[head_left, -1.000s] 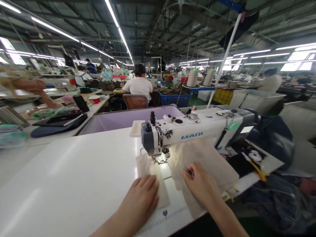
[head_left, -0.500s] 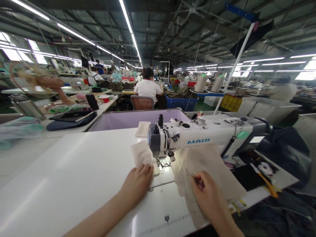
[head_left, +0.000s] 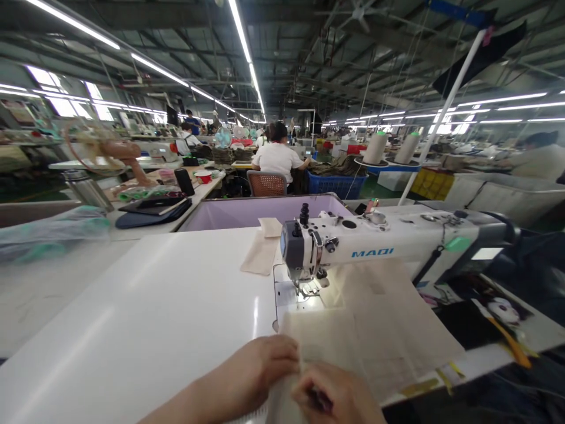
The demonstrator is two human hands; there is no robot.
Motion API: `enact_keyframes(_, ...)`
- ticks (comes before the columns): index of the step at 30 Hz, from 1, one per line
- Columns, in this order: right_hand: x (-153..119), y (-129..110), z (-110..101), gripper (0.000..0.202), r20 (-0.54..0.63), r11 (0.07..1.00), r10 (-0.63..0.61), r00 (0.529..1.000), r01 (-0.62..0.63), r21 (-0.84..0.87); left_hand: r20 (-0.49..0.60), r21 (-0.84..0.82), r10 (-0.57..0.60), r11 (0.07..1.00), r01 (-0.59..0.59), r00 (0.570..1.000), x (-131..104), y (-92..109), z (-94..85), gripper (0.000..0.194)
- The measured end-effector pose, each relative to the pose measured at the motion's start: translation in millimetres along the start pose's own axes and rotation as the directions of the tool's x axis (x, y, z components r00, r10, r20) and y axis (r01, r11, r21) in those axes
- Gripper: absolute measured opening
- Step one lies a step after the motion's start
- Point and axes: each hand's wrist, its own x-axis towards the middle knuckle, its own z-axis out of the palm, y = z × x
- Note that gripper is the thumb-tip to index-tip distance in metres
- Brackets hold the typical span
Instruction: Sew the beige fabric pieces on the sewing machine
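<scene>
Beige fabric (head_left: 335, 335) lies on the sewing table to the right of and in front of the needle. My left hand (head_left: 258, 374) is closed, its fingertips pinching the left edge of this fabric. Close beside it, my right hand (head_left: 338, 391) is curled at the same edge. Inside its palm sit the thread snips (head_left: 321, 400), mostly hidden, with only a dark and pinkish part showing. Ahead of both hands stands the white sewing machine (head_left: 373, 244), its presser foot (head_left: 310, 288) lit by a lamp and no fabric visible directly under it.
Two small beige fabric pieces (head_left: 258, 253) lie overlapping left of the machine head. A lilac-lined bin (head_left: 265, 212) borders the table's far edge. Thread cones (head_left: 375, 148) stand behind the machine. Further back, a person in a white shirt (head_left: 277, 158) sits facing away.
My left hand has left the small piece by the presser foot and come nearer, onto the larger fabric's edge. My right hand has moved left to meet it. The small piece now lies further back.
</scene>
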Motion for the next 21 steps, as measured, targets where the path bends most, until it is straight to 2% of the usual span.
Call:
enact_keyframes(1, -2, 4, -6, 0.023, -0.025, 1.0, 0.007, 1.0, -0.007, 0.003, -0.037, 0.029, -0.017, 0.999, 0.019, 0.999, -8, -5, -2.5, 0.046)
enact_keyframes(3, -6, 17, -16, 0.023, -0.056, 1.0, 0.005, 0.998, -0.005, 0.003, -0.088, 0.098, -0.072, 0.992, 0.08, 0.994, -25, -15, -9.6, 0.057)
enact_keyframes(4, -9, 25, -20, 0.037, -0.049, 0.999, -0.033, 0.998, 0.033, -0.008, -0.077, 0.137, -0.096, 0.985, 0.106, 0.992, -32, -18, -13.4, 0.056)
enact_keyframes(5, -12, 33, -21, 0.057, 0.023, 0.994, -0.099, 0.995, 0.1, -0.047, -0.05, 0.179, -0.113, 0.977, 0.12, 0.992, -38, -21, -16.8, 0.056)
enact_keyframes(6, -15, 40, -21, 0.068, 0.069, 0.981, -0.139, 0.988, 0.147, -0.123, -0.019, 0.224, -0.119, 0.967, 0.121, 0.993, -43, -23, -19.4, 0.057)
enact_keyframes(9, -24, 55, -15, 0.065, 0.199, 0.888, -0.186, 0.962, 0.252, -0.385, 0.018, 0.362, -0.076, 0.93, 0.064, 0.997, -52, -23, -20.6, 0.068)
enact_keyframes(11, -28, 56, -14, 0.059, 0.229, 0.86, -0.193, 0.954, 0.277, -0.429, 0.023, 0.405, -0.019, 0.914, 0.008, 1.0, -56, -21, -18.0, 0.067)
enact_keyframes(14, -26, 47, -23, 0.031, 0.242, 0.917, -0.213, 0.947, 0.279, -0.284, 0.011, 0.405, 0.054, 0.913, -0.054, 0.998, -61, -19, -14.9, 0.057)
enact_keyframes(17, -17, 32, -36, 0.024, 0.25, 0.955, -0.221, 0.943, 0.261, -0.141, -0.067, 0.393, 0.07, 0.919, -0.038, 0.995, -65, -21, -14.8, 0.048)
enact_keyframes(20, -5, 20, -41, 0.007, 0.241, 0.977, -0.193, 0.951, 0.208, -0.036, -0.073, 0.372, 0.066, 0.927, -0.034, 0.995, -65, -19, -16.2, 0.039)
enact_keyframes(21, -2, 18, -41, 0.008, 0.23, 0.985, -0.172, 0.958, 0.174, 0.011, -0.073, 0.366, 0.053, 0.93, -0.022, 0.996, -64, -16, -16.6, 0.039)
